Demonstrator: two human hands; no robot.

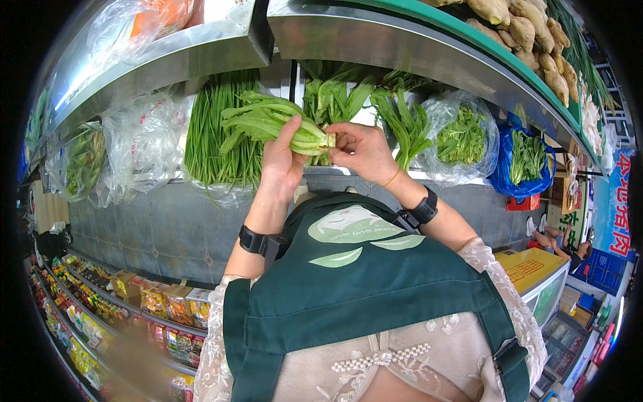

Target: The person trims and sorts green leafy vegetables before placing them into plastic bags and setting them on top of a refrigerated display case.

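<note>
My left hand (285,156) holds a head of leafy green lettuce (271,120), its leaves pointing left and its cut root end to the right. At that pale root end, my right hand (359,151) touches the stem base with bent fingers and thumb; whether it grips anything there is hard to see. Long green garlic chives (216,135) lie below and left of the lettuce. Behind my hands are more leafy greens (339,98), and another leafy bunch (404,123) lies to the right.
A steel shelf edge (402,37) runs above, with ginger (527,30) on top. Clear plastic bags (145,140), bagged greens (462,135) and a blue bag of greens (525,161) line the lower shelf. Packaged goods (171,301) stand behind at left. A person (562,246) sits far right.
</note>
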